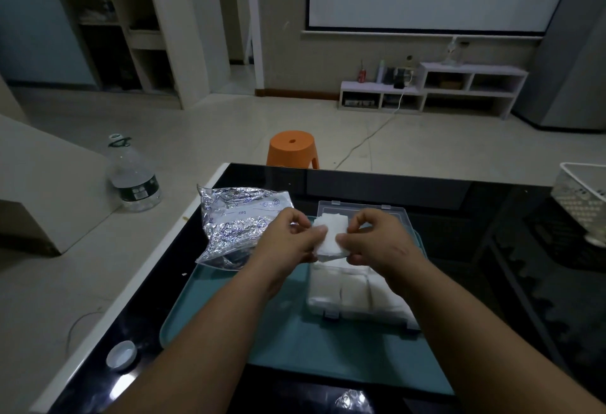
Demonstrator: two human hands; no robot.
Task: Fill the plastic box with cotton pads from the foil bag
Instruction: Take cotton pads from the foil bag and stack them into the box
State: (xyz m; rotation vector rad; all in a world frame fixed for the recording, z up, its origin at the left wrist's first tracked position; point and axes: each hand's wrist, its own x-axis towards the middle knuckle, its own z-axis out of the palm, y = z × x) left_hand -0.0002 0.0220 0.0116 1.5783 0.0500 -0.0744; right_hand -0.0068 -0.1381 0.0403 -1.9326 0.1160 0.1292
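Note:
A stack of white cotton pads (330, 235) is held between both hands above the clear plastic box (347, 295). My left hand (288, 238) grips its left edge and my right hand (372, 238) pinches its right edge. The box stands open on a teal tray (288, 344), its lid (360, 208) tipped back. White cotton pads fill its near compartments. The crinkled silver foil bag (234, 221) lies to the left, partly on the tray's far left corner.
The tray rests on a black glass table (475, 216) with a white left edge. A white bottle cap (121, 355) lies near the front left. A white perforated basket (582, 200) stands at the right edge. An orange stool (292, 148) and a large water bottle (132, 174) stand on the floor.

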